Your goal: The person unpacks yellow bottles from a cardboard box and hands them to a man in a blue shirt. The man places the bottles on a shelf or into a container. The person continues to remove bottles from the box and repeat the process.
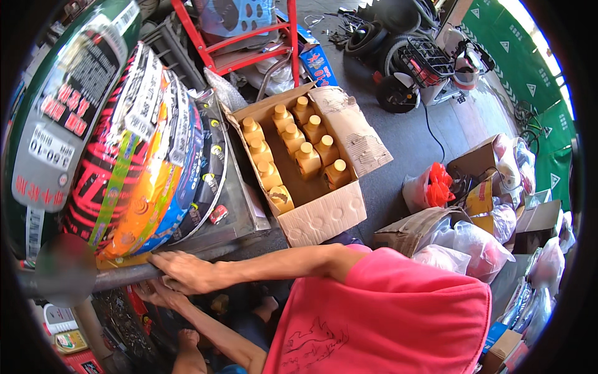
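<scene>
My right hand [185, 272], at the end of the upper arm, lies at the dark edge of a rack [215, 250]. Its fingers curl beside a narrow yellowish-brown strip [124, 263] under wrapped tyres [128, 181]. Just below, my left hand [159, 294] reaches beneath that edge with bent fingers, close to a red item [136, 301]. Both hands look closed, but what they hold is hidden or too small to make out. Beyond my right arm, an open cardboard box [324, 221] holds several yellow bottles [306, 159], standing upright.
A larger dark tyre in a printed wrapper [50, 143] stands far left. Behind the box is a red metal frame [249, 38]. A scooter [430, 68] is parked at the back right. Cartons and plastic bags [476, 246] crowd the right. Containers [62, 321] sit lower left.
</scene>
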`<state>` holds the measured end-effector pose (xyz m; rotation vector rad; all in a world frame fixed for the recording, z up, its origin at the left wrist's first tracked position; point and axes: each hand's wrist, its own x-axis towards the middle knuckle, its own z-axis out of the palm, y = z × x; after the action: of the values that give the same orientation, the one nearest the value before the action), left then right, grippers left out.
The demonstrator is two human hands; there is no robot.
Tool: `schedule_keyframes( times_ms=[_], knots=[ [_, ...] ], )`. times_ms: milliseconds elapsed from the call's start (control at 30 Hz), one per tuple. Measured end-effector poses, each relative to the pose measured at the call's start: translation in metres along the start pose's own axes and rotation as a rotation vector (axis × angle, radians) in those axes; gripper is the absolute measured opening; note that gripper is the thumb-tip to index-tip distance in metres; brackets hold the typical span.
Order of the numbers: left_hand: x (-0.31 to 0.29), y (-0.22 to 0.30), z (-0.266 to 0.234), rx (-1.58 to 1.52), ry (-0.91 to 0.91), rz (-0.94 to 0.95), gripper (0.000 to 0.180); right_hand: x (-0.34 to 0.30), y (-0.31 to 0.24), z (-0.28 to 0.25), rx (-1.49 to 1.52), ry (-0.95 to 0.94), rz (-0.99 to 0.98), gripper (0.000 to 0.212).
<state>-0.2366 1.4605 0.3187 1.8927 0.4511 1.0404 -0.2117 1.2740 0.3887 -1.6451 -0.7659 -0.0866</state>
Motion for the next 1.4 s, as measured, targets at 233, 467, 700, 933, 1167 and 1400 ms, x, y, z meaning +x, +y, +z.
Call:
schedule_keyframes(
  times_ms=[233, 467, 700, 933, 1167, 1400],
  knots=[
    [-0.032, 0.141, 0.021, -0.204, 0.211, 0.05, 0.064, -0.144, -0.008, -0.189, -0.066, -0.183, 0.714, 0.034],
    [0.008, 0.201, 0.059, 0.028, 0.404, 0.11, 0.05, -0.259, 0.132, -0.315, -0.915, 0.198, 0.834, 0.035],
    [0.03, 0.172, 0.07, -0.079, 0.45, -0.023, 0.04, -0.284, 0.215, -0.334, -0.849, 0.192, 0.838, 0.028],
    [0.032, 0.164, 0.056, -0.423, 0.208, -0.178, 0.036, -0.295, 0.227, -0.348, -0.78, 0.103, 0.8, 0.035],
    [0.024, 0.17, 0.052, -0.504, 0.124, -0.182, 0.036, -0.275, 0.235, -0.359, -1.022, -0.366, 0.784, 0.024],
    [0.024, 0.179, 0.067, -0.457, 0.286, -0.197, 0.04, -0.247, 0.25, -0.37, -0.925, -0.71, 0.844, 0.046]
  ],
)
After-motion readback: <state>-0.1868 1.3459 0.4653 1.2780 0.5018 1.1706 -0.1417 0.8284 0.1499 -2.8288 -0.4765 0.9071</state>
